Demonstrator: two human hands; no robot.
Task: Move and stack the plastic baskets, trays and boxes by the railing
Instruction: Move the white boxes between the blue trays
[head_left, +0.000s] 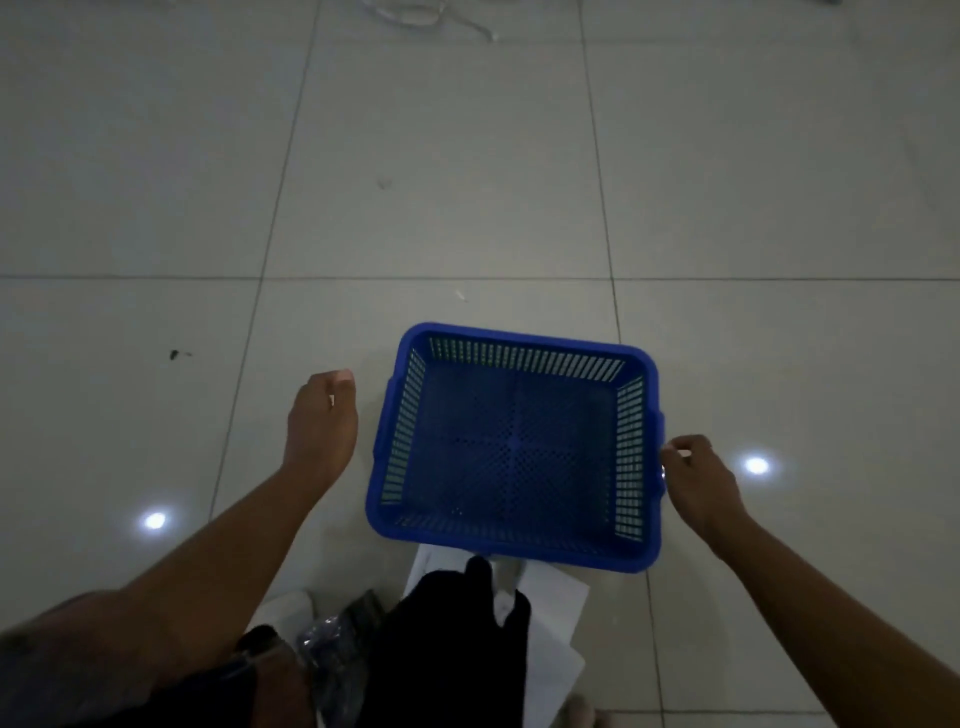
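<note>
Neither grip holds anything: the right hand (698, 480) hangs loosely curled against the right rim of the blue slotted plastic basket (514, 447), which sits upright on the pale tiled floor (467, 156); the left hand (322, 421), loosely curled, hovers just beside its left rim.

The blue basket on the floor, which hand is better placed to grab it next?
The right hand: its fingers are at the blue basket rim by the side handle. The left hand hangs loosely curled, apart from the basket.
</note>
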